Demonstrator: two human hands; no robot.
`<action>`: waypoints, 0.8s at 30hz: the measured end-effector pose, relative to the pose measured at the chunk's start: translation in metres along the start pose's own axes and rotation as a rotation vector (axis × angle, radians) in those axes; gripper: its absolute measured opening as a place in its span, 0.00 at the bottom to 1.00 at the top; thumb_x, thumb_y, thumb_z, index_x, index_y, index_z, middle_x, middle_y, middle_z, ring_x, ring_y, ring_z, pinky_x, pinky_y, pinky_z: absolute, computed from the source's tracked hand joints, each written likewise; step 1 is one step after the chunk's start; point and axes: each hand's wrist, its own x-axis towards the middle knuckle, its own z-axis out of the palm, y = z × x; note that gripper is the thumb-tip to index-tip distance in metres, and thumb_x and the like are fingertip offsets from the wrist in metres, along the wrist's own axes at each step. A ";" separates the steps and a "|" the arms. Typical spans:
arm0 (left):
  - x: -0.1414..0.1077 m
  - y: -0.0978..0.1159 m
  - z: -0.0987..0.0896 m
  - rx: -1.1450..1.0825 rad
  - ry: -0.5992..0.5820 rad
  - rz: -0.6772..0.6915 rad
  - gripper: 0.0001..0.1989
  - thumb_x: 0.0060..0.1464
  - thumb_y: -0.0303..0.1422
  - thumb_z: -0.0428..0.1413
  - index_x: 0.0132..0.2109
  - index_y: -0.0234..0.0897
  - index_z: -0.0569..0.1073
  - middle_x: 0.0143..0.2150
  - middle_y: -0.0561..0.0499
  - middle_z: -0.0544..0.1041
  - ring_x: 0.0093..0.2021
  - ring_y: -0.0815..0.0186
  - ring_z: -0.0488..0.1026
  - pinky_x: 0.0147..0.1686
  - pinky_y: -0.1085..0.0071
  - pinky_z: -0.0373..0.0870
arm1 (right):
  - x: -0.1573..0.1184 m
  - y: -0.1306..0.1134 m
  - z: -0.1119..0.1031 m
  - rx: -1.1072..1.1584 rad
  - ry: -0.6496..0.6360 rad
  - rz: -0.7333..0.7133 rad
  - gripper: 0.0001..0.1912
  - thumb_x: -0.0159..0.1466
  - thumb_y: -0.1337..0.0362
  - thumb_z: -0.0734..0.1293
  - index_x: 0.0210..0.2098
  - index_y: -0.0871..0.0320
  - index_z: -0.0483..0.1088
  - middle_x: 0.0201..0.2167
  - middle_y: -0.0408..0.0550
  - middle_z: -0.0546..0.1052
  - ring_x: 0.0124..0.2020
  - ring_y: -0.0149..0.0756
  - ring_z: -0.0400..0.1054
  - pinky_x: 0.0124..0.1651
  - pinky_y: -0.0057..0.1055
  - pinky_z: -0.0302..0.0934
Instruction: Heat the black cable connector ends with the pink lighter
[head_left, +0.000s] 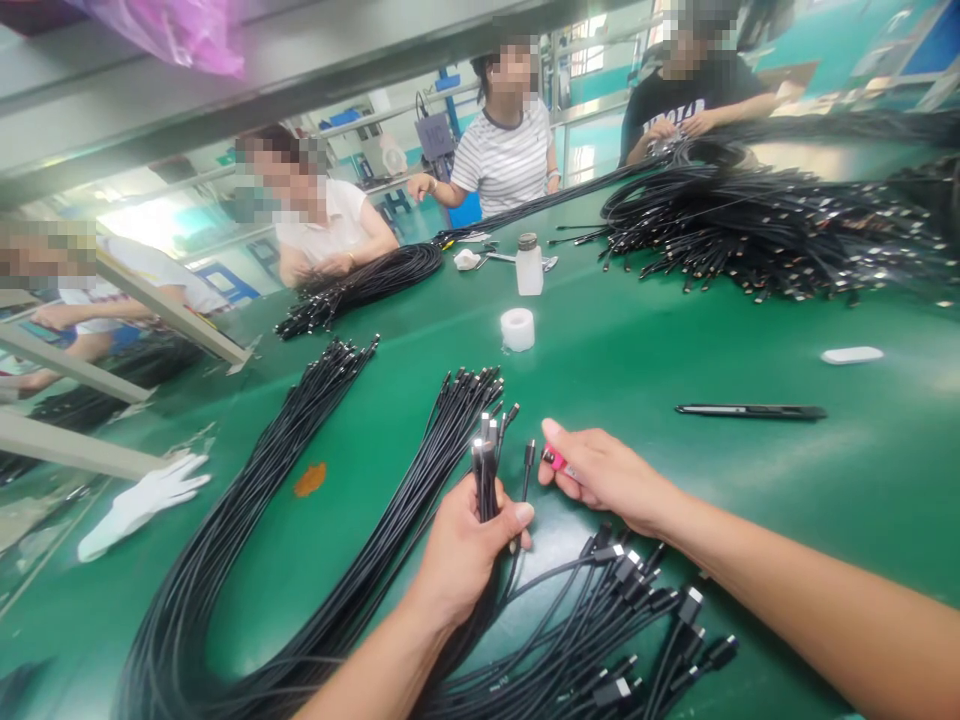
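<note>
My left hand (469, 550) is closed round a bunch of black cables (486, 480), their metal-tipped plugs pointing up. One cable plug (529, 458) stands apart from the bunch, between my two hands. My right hand (600, 475) grips what looks like a small pink lighter (553, 458), its end facing that single plug; most of it is hidden by the fingers. Below my hands, loose cable ends (630, 570) with larger plugs fan out to the right. Left of my left hand, a long looped bundle of cables (247, 520) lies on the green table.
A roll of white tape (517, 329) and a white bottle (529, 266) stand mid-table. To the right lie a black pen-like cutter (750, 411) and a white oval piece (853, 355). A white glove (142, 505) lies left. Several co-workers sit opposite near a large cable heap (750, 230).
</note>
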 end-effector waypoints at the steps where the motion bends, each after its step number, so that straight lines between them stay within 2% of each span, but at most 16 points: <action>1: 0.000 0.000 0.000 -0.012 -0.009 -0.002 0.19 0.48 0.37 0.66 0.32 0.37 0.60 0.23 0.58 0.70 0.24 0.71 0.71 0.27 0.76 0.64 | 0.001 0.000 -0.001 0.081 0.037 0.019 0.31 0.66 0.40 0.56 0.30 0.61 0.71 0.15 0.38 0.61 0.15 0.25 0.47 0.19 0.25 0.39; 4: -0.001 0.001 0.001 -0.033 -0.033 -0.004 0.20 0.49 0.37 0.65 0.32 0.38 0.59 0.25 0.56 0.73 0.24 0.69 0.73 0.27 0.75 0.65 | 0.002 -0.001 0.000 0.233 0.065 -0.017 0.28 0.62 0.38 0.61 0.35 0.60 0.69 0.19 0.37 0.60 0.17 0.24 0.46 0.18 0.24 0.36; 7: -0.002 0.001 0.001 -0.044 -0.045 0.001 0.19 0.50 0.36 0.65 0.33 0.38 0.59 0.26 0.54 0.75 0.24 0.69 0.73 0.27 0.74 0.66 | -0.001 -0.001 0.003 0.198 -0.008 -0.111 0.23 0.56 0.46 0.72 0.38 0.59 0.68 0.23 0.37 0.62 0.19 0.23 0.47 0.20 0.23 0.40; 9: -0.002 0.000 0.001 -0.048 -0.052 0.006 0.19 0.50 0.36 0.64 0.33 0.38 0.59 0.26 0.54 0.75 0.24 0.69 0.73 0.27 0.74 0.66 | -0.003 0.000 0.004 0.163 -0.027 -0.130 0.22 0.53 0.52 0.75 0.38 0.59 0.69 0.24 0.36 0.63 0.20 0.23 0.48 0.20 0.23 0.42; 11: -0.002 0.000 0.001 -0.046 -0.056 0.007 0.19 0.51 0.36 0.64 0.33 0.37 0.59 0.26 0.54 0.75 0.24 0.69 0.73 0.27 0.74 0.66 | -0.004 0.001 0.005 0.189 -0.024 -0.123 0.19 0.53 0.54 0.75 0.36 0.59 0.69 0.22 0.35 0.61 0.19 0.22 0.47 0.20 0.23 0.41; 15: -0.002 0.000 0.000 -0.041 -0.059 0.007 0.18 0.51 0.35 0.64 0.33 0.37 0.60 0.27 0.55 0.75 0.25 0.70 0.73 0.28 0.74 0.67 | 0.001 0.001 -0.001 0.314 0.004 -0.110 0.17 0.57 0.53 0.72 0.31 0.59 0.66 0.17 0.33 0.55 0.17 0.22 0.43 0.19 0.24 0.35; 21: -0.002 -0.001 -0.001 -0.046 -0.060 -0.009 0.18 0.51 0.36 0.64 0.33 0.37 0.60 0.26 0.55 0.75 0.25 0.69 0.74 0.28 0.74 0.67 | 0.007 0.000 -0.009 0.385 0.176 -0.129 0.19 0.57 0.52 0.72 0.27 0.59 0.64 0.15 0.33 0.55 0.17 0.22 0.43 0.19 0.26 0.34; 24: -0.002 -0.001 0.000 -0.041 -0.060 -0.010 0.18 0.50 0.37 0.65 0.32 0.37 0.60 0.26 0.54 0.75 0.25 0.69 0.74 0.28 0.73 0.67 | 0.004 0.000 -0.006 0.353 0.125 -0.137 0.18 0.57 0.51 0.72 0.29 0.58 0.65 0.16 0.34 0.56 0.17 0.22 0.44 0.19 0.25 0.36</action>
